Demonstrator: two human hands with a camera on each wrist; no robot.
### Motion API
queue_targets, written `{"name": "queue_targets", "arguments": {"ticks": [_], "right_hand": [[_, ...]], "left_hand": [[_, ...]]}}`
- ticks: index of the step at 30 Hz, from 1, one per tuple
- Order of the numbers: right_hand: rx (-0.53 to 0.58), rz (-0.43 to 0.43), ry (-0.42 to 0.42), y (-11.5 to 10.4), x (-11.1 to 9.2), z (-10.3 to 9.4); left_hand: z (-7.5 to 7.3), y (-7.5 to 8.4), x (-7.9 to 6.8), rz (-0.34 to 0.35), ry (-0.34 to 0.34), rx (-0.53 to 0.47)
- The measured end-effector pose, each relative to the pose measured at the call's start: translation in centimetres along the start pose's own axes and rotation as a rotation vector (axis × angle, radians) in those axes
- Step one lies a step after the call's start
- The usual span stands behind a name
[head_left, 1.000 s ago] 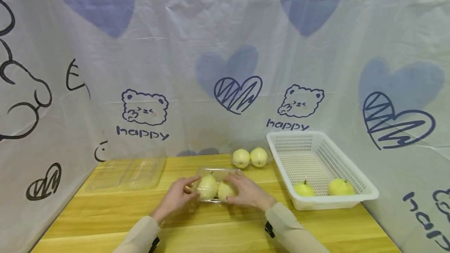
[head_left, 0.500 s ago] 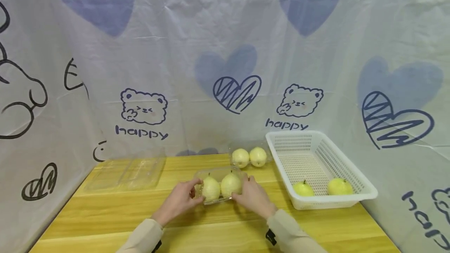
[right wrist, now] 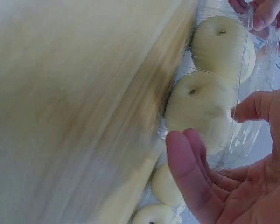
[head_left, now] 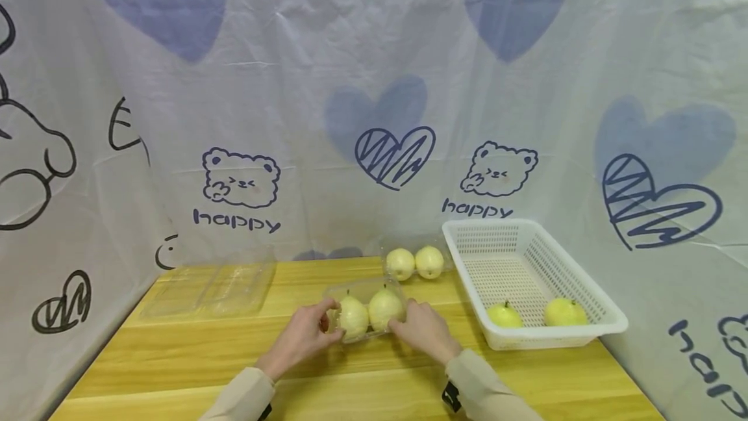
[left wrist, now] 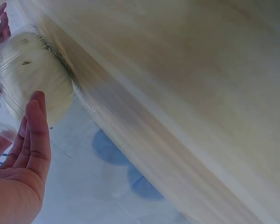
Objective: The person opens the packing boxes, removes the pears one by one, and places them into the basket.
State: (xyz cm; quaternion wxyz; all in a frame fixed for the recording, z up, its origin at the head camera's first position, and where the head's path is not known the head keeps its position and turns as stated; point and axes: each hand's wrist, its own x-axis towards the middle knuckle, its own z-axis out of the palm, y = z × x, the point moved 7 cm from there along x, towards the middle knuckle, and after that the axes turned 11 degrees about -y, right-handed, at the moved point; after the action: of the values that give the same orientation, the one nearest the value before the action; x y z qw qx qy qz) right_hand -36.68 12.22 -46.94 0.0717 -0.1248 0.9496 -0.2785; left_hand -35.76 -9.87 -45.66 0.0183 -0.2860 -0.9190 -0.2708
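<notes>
Two pale yellow pears (head_left: pixel 386 307) sit side by side in a clear plastic fruit box (head_left: pixel 359 290) at the middle of the table in the head view. My left hand (head_left: pixel 300 336) holds the box's left end between thumb and fingers. At the right end, my right hand (head_left: pixel 426 330) grips it likewise. The right wrist view shows the right thumb against the clear wall, the fingers curving round the end beside the nearer pear (right wrist: pixel 200 105). In the left wrist view the left fingers (left wrist: pixel 37 135) lie close to the box. Whether its lid is fastened, I cannot tell.
Another clear box with two pears (head_left: pixel 429 262) stands at the back. A white perforated basket (head_left: pixel 608 327) with two pears is on the right. Clear plastic boxes (head_left: pixel 210 288) lie at the back left of the wooden table (head_left: pixel 350 388). A printed curtain (head_left: pixel 327 115) hangs behind.
The right hand has shifted off the top of the right pear to the box's end. The box has turned slightly and moved a little right and nearer, with both hands following.
</notes>
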Motion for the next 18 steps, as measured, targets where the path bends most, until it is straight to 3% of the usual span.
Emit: {"name": "queue_targets", "arguments": {"ticks": [13,18], "right_hand": [[-0.051,-0.137,0.054,-0.40,-0.15,-0.77],[0.029,-0.128,0.039,-0.15,-0.13,-0.76]], "left_hand": [[-0.19,0.06,0.03,0.019,0.066,-0.024],[-0.28,-0.11,0.10,0.019,0.078,-0.047]]}}
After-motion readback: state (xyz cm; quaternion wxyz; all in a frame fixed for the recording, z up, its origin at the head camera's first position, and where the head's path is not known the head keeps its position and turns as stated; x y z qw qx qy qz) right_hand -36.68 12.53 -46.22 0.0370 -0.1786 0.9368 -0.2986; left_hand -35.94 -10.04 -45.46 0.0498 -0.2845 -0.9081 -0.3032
